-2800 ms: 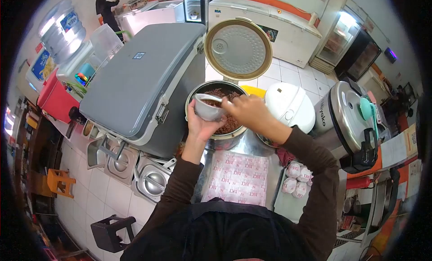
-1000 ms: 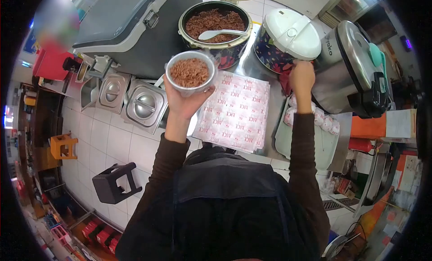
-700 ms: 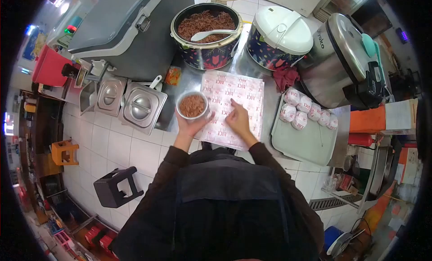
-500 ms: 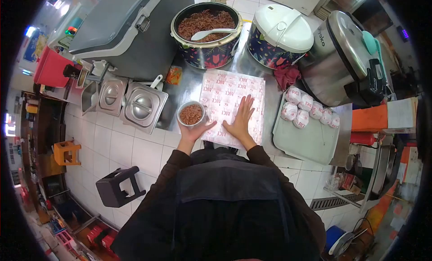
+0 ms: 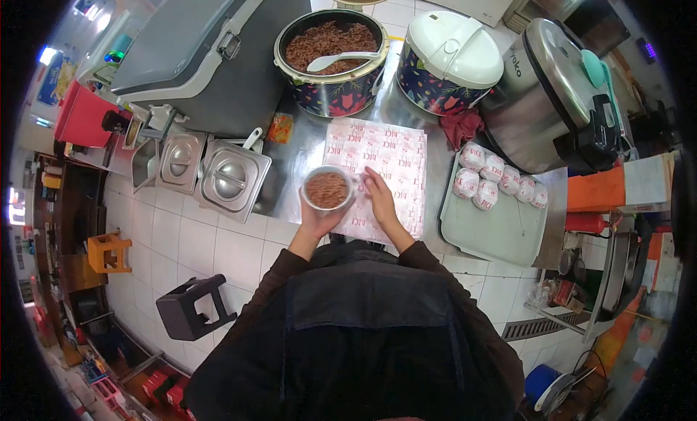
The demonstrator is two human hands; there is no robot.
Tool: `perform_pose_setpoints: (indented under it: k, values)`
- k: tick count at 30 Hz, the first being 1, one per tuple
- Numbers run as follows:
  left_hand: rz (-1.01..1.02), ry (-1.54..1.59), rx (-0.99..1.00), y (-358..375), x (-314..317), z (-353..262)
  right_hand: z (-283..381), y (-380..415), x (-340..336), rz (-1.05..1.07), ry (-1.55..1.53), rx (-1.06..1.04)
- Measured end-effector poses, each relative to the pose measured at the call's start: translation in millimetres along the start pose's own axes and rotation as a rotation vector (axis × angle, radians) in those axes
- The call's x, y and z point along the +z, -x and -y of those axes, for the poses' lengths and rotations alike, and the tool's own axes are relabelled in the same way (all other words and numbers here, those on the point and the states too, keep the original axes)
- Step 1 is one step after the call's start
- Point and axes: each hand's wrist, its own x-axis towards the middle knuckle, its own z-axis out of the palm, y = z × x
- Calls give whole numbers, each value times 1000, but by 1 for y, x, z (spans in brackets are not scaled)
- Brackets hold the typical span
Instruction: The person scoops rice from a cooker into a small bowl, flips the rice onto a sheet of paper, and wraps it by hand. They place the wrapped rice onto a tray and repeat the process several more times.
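Observation:
My left hand (image 5: 317, 219) is wrapped round a pale cup (image 5: 347, 198) filled with reddish-brown cooked rice (image 5: 327, 190). The cup is held above the left part of a stack of printed wrapping paper (image 5: 396, 145). My right hand (image 5: 381, 201) is over the same paper, just right of the cup, with its fingers stretched toward the cup's handle side. Whether its fingertips touch the cup is hard to tell. Behind the paper stands an open rice cooker pot (image 5: 330, 94) of the same rice (image 5: 319, 43), a white rice paddle (image 5: 341, 60) lying in it.
Several wrapped rice packs (image 5: 486, 194) sit on a grey-green tray (image 5: 494, 236) at the right. Beyond are a lidded flowered pot (image 5: 443, 79), a red cloth (image 5: 462, 128) and a large steel cooker (image 5: 530, 94). Lidded steel pans (image 5: 231, 175) and a grey cooler box (image 5: 210, 79) stand left.
My left hand has brought the cup rightward over the paper. My right hand has lifted from lying flat on the paper and drawn in beside the cup.

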Motion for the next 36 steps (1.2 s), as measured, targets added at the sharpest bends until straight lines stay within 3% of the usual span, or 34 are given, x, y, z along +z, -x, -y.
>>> perform_pose_setpoints:
  k: [1, 2, 3, 4, 6, 9, 10, 12, 14, 18, 19, 22, 23, 26, 30, 33, 36]
  values:
    - [-34, -97, 27, -4, 12, 5, 12, 10, 10, -63, -104, 105]
    - [-69, -193, 55, -10, 21, 12, 17, 13, 11, 2, -326, 151]
    - [-290, -619, 135, -25, 14, 25, 21, 12, 9, 69, -547, 197]
    - [-168, -1180, 312, -24, 20, 19, 30, 11, 7, 135, -769, 240]
    - [-96, -1708, 555, -24, 43, 3, 56, 15, -14, 217, -1135, 353]
    - [41, -2071, 651, -15, 44, -20, 59, 10, -46, 167, -1102, 211]
    - [70, -2344, 539, -8, 33, -26, 50, 3, -56, 98, -1046, 149]
    - [76, -2498, 261, 1, 17, -28, 43, -2, -71, 18, -1058, 75]
    - [31, -2474, 310, -1, 8, -21, 48, -3, -80, -3, -1192, 43]
    - [4, -2440, 322, -7, 12, -10, 93, 16, -55, 159, -1031, 148]
    - [12, -2438, 318, -7, 11, -10, 87, 10, -54, 111, -948, 125]
    - [17, -2426, 312, -6, 10, -14, 70, -7, -30, -238, 185, -412]
    - [10, -2412, 317, -6, 10, -13, 73, -4, -21, -307, 530, -683]
    - [12, -2411, 323, -6, 10, -14, 16, -9, -10, -174, 1033, -773]
    - [10, -2396, 321, -7, 7, -13, 11, -4, -6, -198, 1005, -706]
    - [-24, -2438, 441, -4, 9, -10, 20, -10, -14, -153, 891, -646]
    - [253, -2237, 672, 14, 7, -6, 30, -19, -29, -104, 537, -477]
